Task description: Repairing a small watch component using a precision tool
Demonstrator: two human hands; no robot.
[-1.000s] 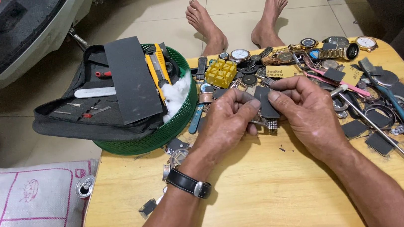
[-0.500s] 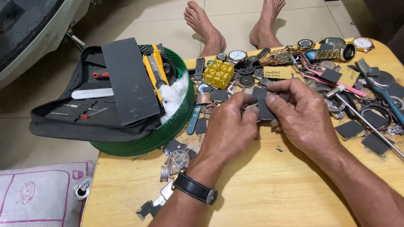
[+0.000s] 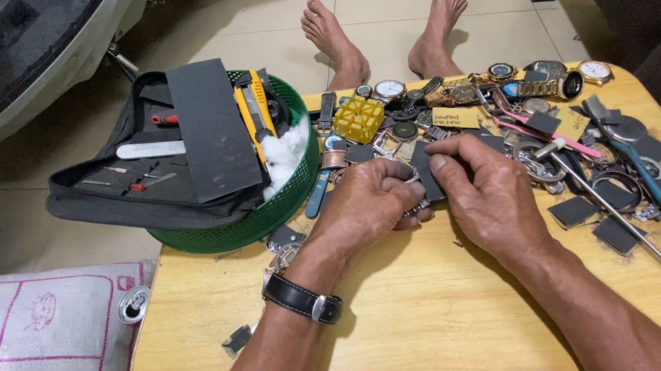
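My left hand [image 3: 365,206] and my right hand [image 3: 491,193] meet over the middle of a small wooden table [image 3: 411,332]. Between the fingertips of both sits a dark grey piece of abrasive paper [image 3: 424,169]. The left hand's fingers also curl around a small metal watch part [image 3: 413,208], mostly hidden. A black strap watch [image 3: 303,298] is on my left wrist. Several wristwatches [image 3: 390,89] and watch parts lie just beyond the hands.
A green basket [image 3: 267,208] at the left holds a black tool pouch [image 3: 150,180], a grey sheet, a yellow cutter and white cotton. A yellow block [image 3: 359,119], a metal rod [image 3: 620,216], blue pliers [image 3: 649,176] and dark paper scraps lie to the right. My bare feet [image 3: 379,25] rest beyond the table.
Both hands stay together over the same spot; the fingers have shifted slightly on the grey piece. The view has moved a little.
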